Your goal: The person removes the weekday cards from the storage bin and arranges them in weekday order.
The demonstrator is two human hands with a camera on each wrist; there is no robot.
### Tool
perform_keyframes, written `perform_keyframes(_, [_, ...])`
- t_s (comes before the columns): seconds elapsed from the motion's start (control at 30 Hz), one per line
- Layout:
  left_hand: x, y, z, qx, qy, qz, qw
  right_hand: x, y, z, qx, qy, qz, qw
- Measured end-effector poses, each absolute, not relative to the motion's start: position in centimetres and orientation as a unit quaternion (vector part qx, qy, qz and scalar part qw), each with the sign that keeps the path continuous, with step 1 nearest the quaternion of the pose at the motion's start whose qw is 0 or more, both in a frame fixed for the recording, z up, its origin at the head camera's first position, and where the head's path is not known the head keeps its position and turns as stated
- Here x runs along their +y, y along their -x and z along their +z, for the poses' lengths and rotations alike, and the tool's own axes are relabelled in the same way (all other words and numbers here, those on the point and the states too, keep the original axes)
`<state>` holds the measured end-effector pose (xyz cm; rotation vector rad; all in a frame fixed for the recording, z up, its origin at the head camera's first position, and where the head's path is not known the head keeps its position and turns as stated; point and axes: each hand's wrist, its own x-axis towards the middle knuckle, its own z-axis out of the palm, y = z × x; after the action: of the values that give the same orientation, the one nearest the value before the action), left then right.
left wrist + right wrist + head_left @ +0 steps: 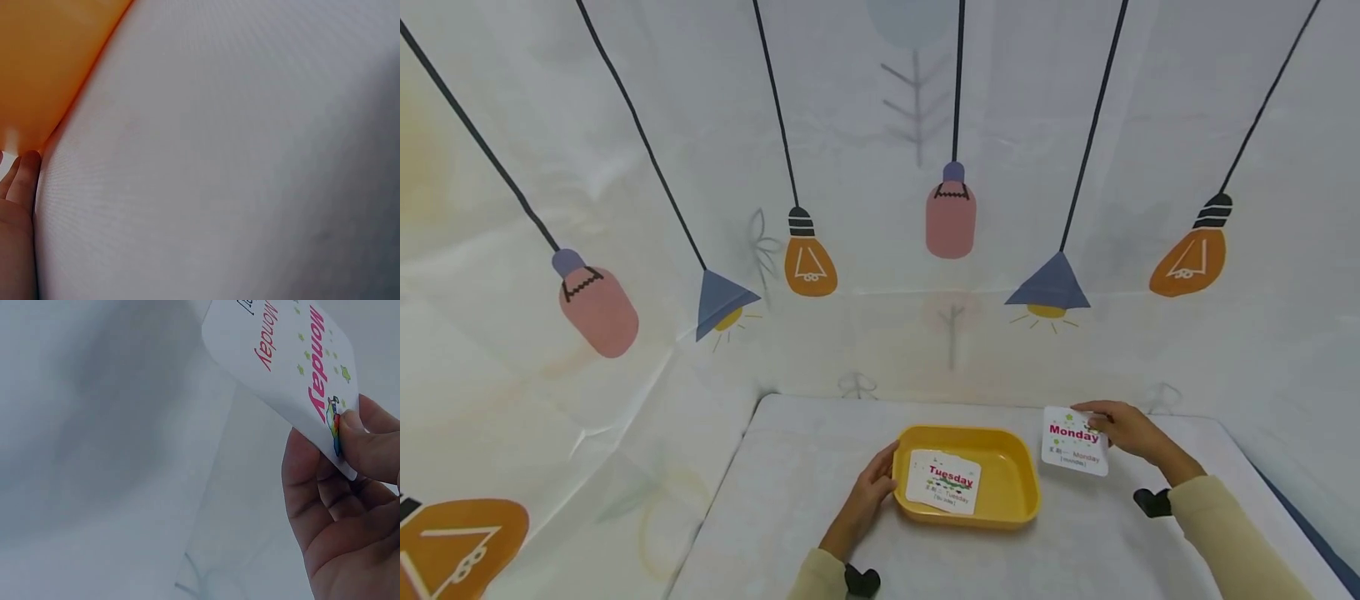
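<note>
While the left hand (861, 496) rests its fingers and thumb along the left side of a yellow tray (1009, 479), the right hand (1133, 432) pinches the Monday card (1067, 458) by a corner; its thumb presses on the printed face, over a small colourful picture, and its other fingers are behind the card; whether the left hand really grips the tray or only touches it, I cannot tell; the Monday card is held up over the table (790, 517), tilted, just right of the tray and near the far edge; the Tuesday card (942, 498) lies face up in the left part of the tray, whose right part shows its bare yellow bottom.

Both arms wear pale yellow sleeves (1232, 533), with a black heart-shaped piece (862, 581) at each wrist; behind the white table hangs a pale sheet (857, 108), printed with lamps (951, 221) in pink, blue and orange on dark cords, while faint plant shapes (916, 104) show among them.
</note>
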<state>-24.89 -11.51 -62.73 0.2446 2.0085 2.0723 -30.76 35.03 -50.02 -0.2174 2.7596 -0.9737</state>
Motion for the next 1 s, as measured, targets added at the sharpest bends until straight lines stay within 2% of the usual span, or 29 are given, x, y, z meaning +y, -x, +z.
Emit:
perform_keyframes(0.17, [-11.6, 24.9, -62.7, 0.685, -0.083, 0.713, 0.122, 34.4, 31.3, -50.6, 0.945, 0.093, -0.300, 0.089])
perform_keyframes(0.37, [-11.8, 24.8, -62.8, 0.684, -0.082, 0.715, 0.116, 33.2, 32.0, -52.4, 0.953, 0.132, -0.272, 0.033])
perform_keyframes(0.73, [-11.6, 24.6, -62.8, 0.691, -0.083, 0.710, 0.113, 32.7, 32.5, -54.7, 0.960, 0.147, -0.239, -0.028])
perform_keyframes(1.0, [-11.5, 24.9, -62.7, 0.691, -0.075, 0.710, 0.116, 32.5, 32.7, -56.3, 0.962, 0.169, -0.192, -0.095])
